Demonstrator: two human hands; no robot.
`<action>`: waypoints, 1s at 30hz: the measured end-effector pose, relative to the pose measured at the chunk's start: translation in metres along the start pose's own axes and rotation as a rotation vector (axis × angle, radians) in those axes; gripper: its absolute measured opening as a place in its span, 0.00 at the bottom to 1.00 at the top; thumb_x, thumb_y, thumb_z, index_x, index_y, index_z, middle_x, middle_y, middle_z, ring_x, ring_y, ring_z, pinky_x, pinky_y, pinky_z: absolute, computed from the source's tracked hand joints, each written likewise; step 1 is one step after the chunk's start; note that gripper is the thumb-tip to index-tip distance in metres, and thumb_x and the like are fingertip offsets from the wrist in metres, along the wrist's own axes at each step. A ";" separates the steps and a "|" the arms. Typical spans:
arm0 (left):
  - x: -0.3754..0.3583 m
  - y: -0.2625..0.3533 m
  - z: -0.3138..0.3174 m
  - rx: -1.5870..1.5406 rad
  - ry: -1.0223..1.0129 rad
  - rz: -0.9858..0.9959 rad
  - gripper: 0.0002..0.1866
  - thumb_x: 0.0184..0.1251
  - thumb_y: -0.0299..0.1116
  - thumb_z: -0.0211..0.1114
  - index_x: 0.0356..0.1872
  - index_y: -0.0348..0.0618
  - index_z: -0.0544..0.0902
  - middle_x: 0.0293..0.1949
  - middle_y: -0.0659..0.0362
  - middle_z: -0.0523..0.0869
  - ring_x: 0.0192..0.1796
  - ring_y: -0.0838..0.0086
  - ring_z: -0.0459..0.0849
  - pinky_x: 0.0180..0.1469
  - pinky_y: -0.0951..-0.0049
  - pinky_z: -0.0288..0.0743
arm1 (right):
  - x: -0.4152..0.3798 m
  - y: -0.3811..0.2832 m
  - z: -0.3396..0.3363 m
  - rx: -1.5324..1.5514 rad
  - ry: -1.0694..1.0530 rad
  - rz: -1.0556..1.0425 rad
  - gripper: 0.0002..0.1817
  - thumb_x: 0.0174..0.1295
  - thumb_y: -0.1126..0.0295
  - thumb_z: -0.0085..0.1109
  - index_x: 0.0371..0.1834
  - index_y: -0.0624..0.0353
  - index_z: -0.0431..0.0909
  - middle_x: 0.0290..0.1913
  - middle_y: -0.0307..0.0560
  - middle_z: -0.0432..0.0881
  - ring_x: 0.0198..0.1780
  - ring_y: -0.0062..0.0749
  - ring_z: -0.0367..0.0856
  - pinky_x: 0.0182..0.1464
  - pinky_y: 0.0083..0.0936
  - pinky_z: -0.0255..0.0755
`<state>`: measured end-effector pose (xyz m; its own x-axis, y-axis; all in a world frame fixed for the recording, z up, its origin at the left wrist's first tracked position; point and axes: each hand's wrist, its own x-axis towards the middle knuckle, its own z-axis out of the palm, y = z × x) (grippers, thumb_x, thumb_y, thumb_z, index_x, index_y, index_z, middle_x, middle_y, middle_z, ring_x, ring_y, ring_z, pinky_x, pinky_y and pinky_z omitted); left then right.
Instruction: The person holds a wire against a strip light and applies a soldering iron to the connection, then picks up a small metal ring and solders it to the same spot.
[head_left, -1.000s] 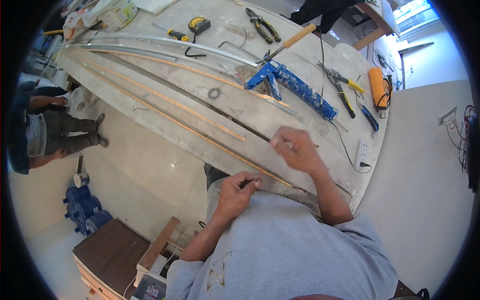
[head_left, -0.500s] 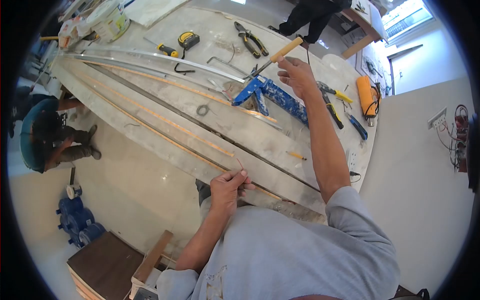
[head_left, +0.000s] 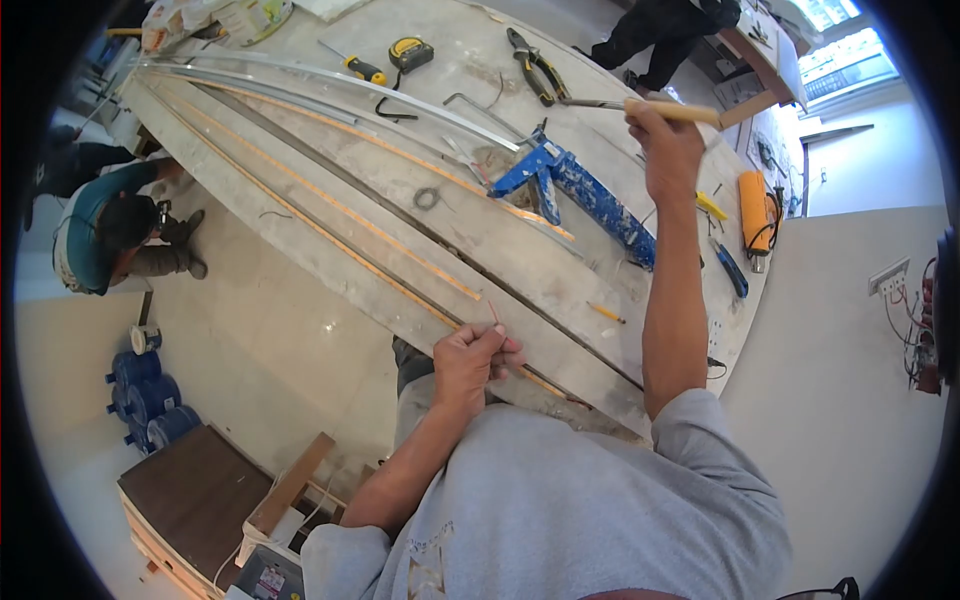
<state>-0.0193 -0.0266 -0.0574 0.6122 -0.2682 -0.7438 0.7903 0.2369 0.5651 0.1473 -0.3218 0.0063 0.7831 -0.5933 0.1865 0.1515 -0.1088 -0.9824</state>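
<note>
The right hand [head_left: 672, 150] grips a wooden-handled tool [head_left: 690, 112] above the worktable [head_left: 560, 285], its metal shaft pointing toward the pliers [head_left: 533, 68] — the left hand [head_left: 472, 362] pinches a thin red wire [head_left: 494, 312] near the table's edge, beside a lit strip [head_left: 330, 205].

This looks like a workshop or a room under renovation: a stained surface [head_left: 560, 90] strewn with pliers [head_left: 536, 67], a tape measure [head_left: 410, 53], a screwdriver [head_left: 367, 69] and a paint-smeared blue caulking gun [head_left: 600, 205], with loose wires [head_left: 908, 330] hanging from the wall [head_left: 820, 400].
</note>
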 end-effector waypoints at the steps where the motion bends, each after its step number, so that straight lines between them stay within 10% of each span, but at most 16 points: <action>1: 0.000 0.000 0.001 0.009 0.009 0.006 0.09 0.68 0.37 0.65 0.33 0.43 0.82 0.30 0.59 0.88 0.29 0.75 0.88 0.27 0.78 0.74 | -0.010 -0.005 -0.008 -0.001 -0.001 0.002 0.18 0.59 0.65 0.67 0.45 0.69 0.78 0.37 0.48 0.84 0.35 0.27 0.83 0.38 0.23 0.78; 6: 0.000 0.004 0.003 0.036 0.060 0.007 0.09 0.69 0.37 0.64 0.32 0.43 0.81 0.28 0.60 0.87 0.26 0.76 0.86 0.25 0.78 0.73 | -0.077 -0.008 -0.044 0.570 -0.193 0.203 0.15 0.65 0.71 0.62 0.49 0.71 0.75 0.45 0.55 0.83 0.43 0.39 0.85 0.43 0.31 0.82; 30: 0.005 0.001 -0.002 0.018 0.060 0.022 0.10 0.67 0.39 0.67 0.32 0.43 0.81 0.24 0.60 0.86 0.23 0.77 0.84 0.24 0.79 0.73 | -0.131 0.024 0.021 0.247 -0.349 0.307 0.17 0.61 0.70 0.69 0.47 0.71 0.78 0.43 0.56 0.84 0.43 0.36 0.86 0.46 0.31 0.85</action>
<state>-0.0160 -0.0262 -0.0609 0.6275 -0.2061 -0.7509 0.7772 0.2247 0.5878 0.0615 -0.2299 -0.0414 0.9617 -0.2628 -0.0783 -0.0120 0.2451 -0.9694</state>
